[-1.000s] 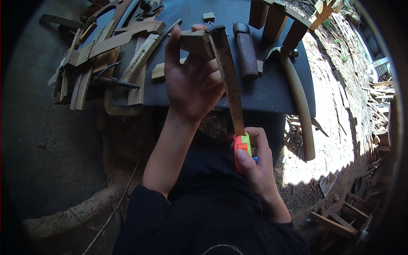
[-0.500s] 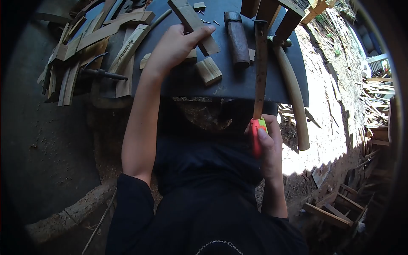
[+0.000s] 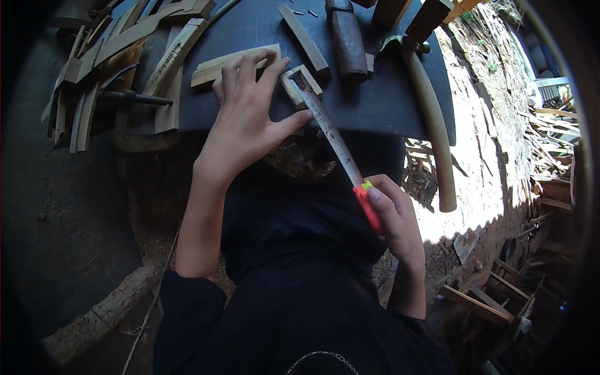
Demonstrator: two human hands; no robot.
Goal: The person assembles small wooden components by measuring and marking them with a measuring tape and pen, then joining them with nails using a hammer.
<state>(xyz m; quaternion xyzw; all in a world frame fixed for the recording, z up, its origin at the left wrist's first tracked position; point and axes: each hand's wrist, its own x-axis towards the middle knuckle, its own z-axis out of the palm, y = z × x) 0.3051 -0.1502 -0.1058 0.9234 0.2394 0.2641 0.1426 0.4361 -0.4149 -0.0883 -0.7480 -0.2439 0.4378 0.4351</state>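
My right hand (image 3: 395, 217) is wrapped round a red and yellow-green tape measure (image 3: 370, 209), thumb on top of its case. Its worn steel blade (image 3: 334, 136) runs up and left, and the hooked end overlaps a short wooden block (image 3: 292, 95). Over the near part of the table, my left hand (image 3: 247, 119) is open, with thumb and fingers spread around the left side of that block. Its fingertips overlap the right end of a longer pale wood piece (image 3: 228, 64). A narrow wooden strip (image 3: 303, 40) lies just beyond the block.
On the dark table (image 3: 400, 112), a dark wooden mallet-like tool (image 3: 349, 50) and a hammer (image 3: 431, 119) lie to the right, the hammer's handle jutting past the edge. Wood offcuts (image 3: 125, 50) pile up at the left, with several nails (image 3: 306, 12) at the back.
My left hand has let go of the wooden strip, now lying on the table, and moved nearer with fingers spread. The tape blade has swung left onto the short block.
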